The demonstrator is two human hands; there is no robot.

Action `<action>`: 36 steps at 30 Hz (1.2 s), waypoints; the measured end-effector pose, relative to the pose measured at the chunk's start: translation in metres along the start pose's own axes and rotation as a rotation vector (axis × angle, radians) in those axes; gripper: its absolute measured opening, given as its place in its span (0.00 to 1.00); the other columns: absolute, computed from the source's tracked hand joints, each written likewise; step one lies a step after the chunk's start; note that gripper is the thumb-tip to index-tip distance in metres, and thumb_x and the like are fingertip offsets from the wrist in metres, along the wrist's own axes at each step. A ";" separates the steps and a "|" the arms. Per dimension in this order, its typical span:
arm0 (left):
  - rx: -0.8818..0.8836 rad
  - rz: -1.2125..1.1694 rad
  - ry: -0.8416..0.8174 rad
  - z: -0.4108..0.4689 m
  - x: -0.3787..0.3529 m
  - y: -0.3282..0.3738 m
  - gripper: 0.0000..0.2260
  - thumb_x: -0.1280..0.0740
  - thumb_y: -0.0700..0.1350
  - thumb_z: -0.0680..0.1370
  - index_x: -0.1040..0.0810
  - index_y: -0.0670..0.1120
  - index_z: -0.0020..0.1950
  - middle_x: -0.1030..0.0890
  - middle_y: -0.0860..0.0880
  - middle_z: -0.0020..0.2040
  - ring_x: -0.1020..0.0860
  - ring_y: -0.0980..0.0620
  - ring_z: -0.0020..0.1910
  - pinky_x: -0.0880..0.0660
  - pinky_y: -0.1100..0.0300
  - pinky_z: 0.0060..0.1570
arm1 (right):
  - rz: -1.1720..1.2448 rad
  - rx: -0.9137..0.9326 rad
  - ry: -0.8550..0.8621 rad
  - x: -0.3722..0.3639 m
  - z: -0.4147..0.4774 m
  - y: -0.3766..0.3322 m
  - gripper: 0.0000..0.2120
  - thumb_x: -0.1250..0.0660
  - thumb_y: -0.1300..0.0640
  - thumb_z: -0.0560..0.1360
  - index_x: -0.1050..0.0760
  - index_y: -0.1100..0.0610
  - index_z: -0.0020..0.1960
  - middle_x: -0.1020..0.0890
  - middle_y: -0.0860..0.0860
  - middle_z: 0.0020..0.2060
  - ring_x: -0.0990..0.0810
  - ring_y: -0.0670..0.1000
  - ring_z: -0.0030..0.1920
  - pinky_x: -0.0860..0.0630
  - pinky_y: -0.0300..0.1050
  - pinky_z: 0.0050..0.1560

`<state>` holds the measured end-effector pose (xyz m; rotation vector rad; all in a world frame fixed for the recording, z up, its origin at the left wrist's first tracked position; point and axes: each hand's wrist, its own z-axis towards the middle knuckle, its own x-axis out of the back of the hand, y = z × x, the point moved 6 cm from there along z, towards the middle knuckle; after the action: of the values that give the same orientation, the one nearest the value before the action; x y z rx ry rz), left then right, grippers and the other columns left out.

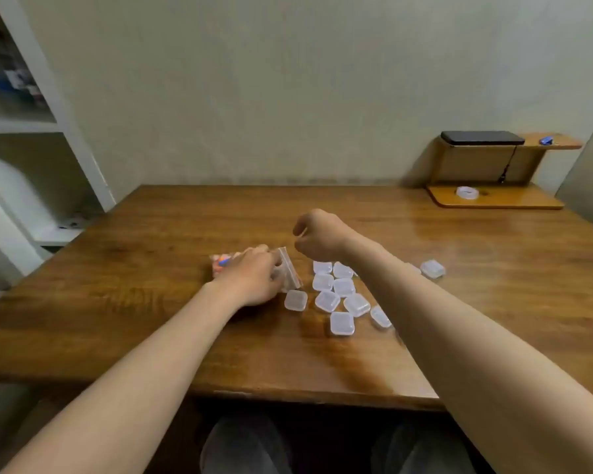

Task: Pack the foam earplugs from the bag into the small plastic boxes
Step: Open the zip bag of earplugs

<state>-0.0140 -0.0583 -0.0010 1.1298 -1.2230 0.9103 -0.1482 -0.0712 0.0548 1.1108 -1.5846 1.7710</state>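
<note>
Tabletop (151, 302): varnished wood, glossy, streaked grain. Small boxes (342, 323): translucent frosted plastic, smooth. Bag (290, 271): thin clear plastic film, crinkled. Corner stand (493, 200): smooth, satin-finished wood. Wall (254, 97): matt, faintly textured.

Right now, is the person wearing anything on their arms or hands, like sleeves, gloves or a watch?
No. Both forearms are bare, with no sleeves in view. The left hand and right hand have no gloves, and I see no watch, bracelet or ring.
</note>
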 end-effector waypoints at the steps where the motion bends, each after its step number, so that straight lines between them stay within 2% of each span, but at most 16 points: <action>1: -0.024 -0.019 -0.008 0.002 -0.004 -0.001 0.16 0.37 0.55 0.80 0.22 0.50 0.65 0.26 0.48 0.63 0.26 0.43 0.64 0.28 0.45 0.62 | 0.007 -0.022 -0.027 -0.006 0.004 0.003 0.18 0.36 0.63 0.77 0.25 0.60 0.66 0.20 0.56 0.62 0.21 0.56 0.59 0.22 0.47 0.57; 4: -0.045 -0.045 0.027 0.008 -0.012 -0.004 0.14 0.36 0.53 0.80 0.21 0.50 0.62 0.24 0.48 0.61 0.25 0.44 0.61 0.26 0.49 0.58 | 0.010 -0.075 -0.078 -0.020 0.011 0.007 0.19 0.38 0.66 0.75 0.24 0.63 0.66 0.20 0.57 0.60 0.20 0.57 0.57 0.20 0.47 0.55; 7: -0.072 -0.058 0.098 0.014 -0.016 -0.007 0.14 0.36 0.53 0.79 0.21 0.51 0.62 0.23 0.49 0.62 0.25 0.44 0.61 0.28 0.50 0.59 | 0.028 -0.138 -0.107 -0.030 0.024 0.014 0.15 0.36 0.66 0.75 0.22 0.64 0.61 0.18 0.59 0.54 0.19 0.58 0.53 0.19 0.54 0.56; 10: -0.115 -0.027 0.199 0.012 -0.021 -0.007 0.13 0.38 0.54 0.78 0.19 0.52 0.57 0.20 0.52 0.61 0.24 0.46 0.60 0.30 0.51 0.62 | 0.123 -0.207 -0.088 -0.039 0.035 0.022 0.12 0.36 0.66 0.74 0.22 0.65 0.57 0.17 0.60 0.48 0.16 0.59 0.48 0.17 0.57 0.50; 13: -0.143 -0.029 0.281 0.008 -0.025 -0.008 0.18 0.43 0.57 0.75 0.18 0.52 0.54 0.18 0.54 0.56 0.22 0.49 0.56 0.27 0.52 0.58 | 0.219 -0.264 -0.051 -0.045 0.043 0.027 0.09 0.37 0.67 0.74 0.25 0.62 0.52 0.18 0.59 0.45 0.15 0.58 0.45 0.15 0.55 0.46; 17: -0.167 -0.069 0.310 0.008 -0.023 -0.006 0.21 0.45 0.57 0.74 0.16 0.51 0.52 0.17 0.54 0.54 0.21 0.50 0.53 0.27 0.52 0.55 | 0.284 -0.320 -0.046 -0.054 0.050 0.036 0.07 0.36 0.64 0.73 0.25 0.61 0.51 0.17 0.60 0.45 0.15 0.59 0.45 0.16 0.55 0.47; 20: -0.181 -0.143 0.301 0.015 -0.024 -0.009 0.12 0.37 0.51 0.76 0.16 0.49 0.52 0.18 0.53 0.54 0.21 0.49 0.53 0.26 0.51 0.56 | 0.335 -0.320 -0.070 -0.056 0.051 0.038 0.06 0.35 0.62 0.74 0.23 0.61 0.50 0.16 0.59 0.43 0.16 0.57 0.39 0.18 0.48 0.36; 22: -0.203 -0.219 0.318 0.023 -0.021 -0.012 0.09 0.35 0.44 0.76 0.16 0.45 0.51 0.18 0.50 0.52 0.21 0.46 0.51 0.23 0.46 0.52 | 0.379 -0.297 -0.053 -0.051 0.051 0.040 0.04 0.34 0.64 0.75 0.23 0.60 0.49 0.17 0.58 0.38 0.21 0.53 0.30 0.25 0.42 0.27; 24: -0.220 -0.312 0.378 0.033 -0.013 -0.013 0.07 0.33 0.38 0.76 0.16 0.42 0.49 0.18 0.48 0.49 0.20 0.47 0.48 0.21 0.47 0.49 | 0.443 -0.281 0.006 -0.045 0.053 0.046 0.06 0.33 0.67 0.73 0.23 0.59 0.48 0.18 0.57 0.33 0.24 0.52 0.25 0.28 0.41 0.25; 27: -0.221 -0.432 0.528 0.045 0.006 -0.011 0.05 0.28 0.35 0.75 0.14 0.42 0.47 0.16 0.48 0.46 0.19 0.52 0.46 0.21 0.58 0.48 | 0.487 -0.261 0.101 -0.033 0.052 0.057 0.10 0.35 0.65 0.71 0.21 0.56 0.50 0.17 0.58 0.37 0.20 0.55 0.28 0.25 0.44 0.29; 29: -0.227 -0.529 0.623 0.046 0.011 -0.012 0.05 0.28 0.35 0.75 0.14 0.43 0.47 0.16 0.48 0.46 0.19 0.55 0.45 0.20 0.60 0.44 | 0.479 -0.240 0.111 -0.025 0.049 0.060 0.09 0.35 0.62 0.72 0.20 0.54 0.50 0.17 0.57 0.38 0.19 0.54 0.32 0.24 0.44 0.29; 30: -0.237 -0.574 0.662 0.046 0.009 -0.011 0.04 0.28 0.36 0.75 0.14 0.43 0.46 0.16 0.48 0.47 0.19 0.56 0.45 0.19 0.58 0.44 | 0.483 -0.227 0.101 -0.023 0.047 0.062 0.08 0.34 0.61 0.74 0.20 0.54 0.50 0.17 0.57 0.38 0.19 0.53 0.33 0.25 0.44 0.29; 33: -0.242 -0.604 0.752 0.038 -0.001 -0.013 0.04 0.29 0.42 0.75 0.14 0.45 0.45 0.16 0.53 0.48 0.18 0.56 0.44 0.23 0.40 0.48 | 0.489 -0.179 0.047 -0.023 0.041 0.061 0.06 0.32 0.59 0.76 0.17 0.52 0.44 0.16 0.54 0.38 0.19 0.51 0.36 0.27 0.42 0.28; 34: -0.249 -0.588 0.764 0.036 -0.002 -0.013 0.04 0.29 0.42 0.75 0.14 0.45 0.45 0.16 0.54 0.47 0.18 0.57 0.45 0.25 0.39 0.50 | 0.492 -0.173 0.033 -0.024 0.040 0.060 0.06 0.32 0.58 0.76 0.17 0.52 0.42 0.16 0.53 0.38 0.20 0.50 0.36 0.28 0.41 0.27; 36: -0.288 -0.552 0.759 0.033 -0.002 -0.011 0.03 0.27 0.39 0.74 0.14 0.44 0.45 0.16 0.52 0.47 0.19 0.58 0.47 0.26 0.46 0.56 | 0.506 -0.170 0.015 -0.026 0.038 0.058 0.07 0.31 0.57 0.77 0.18 0.52 0.41 0.16 0.54 0.38 0.20 0.50 0.37 0.29 0.41 0.27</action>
<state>-0.0115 -0.0933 -0.0049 0.7160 -0.3662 0.6119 -0.1729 -0.1153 0.0002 0.6491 -2.0959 1.8890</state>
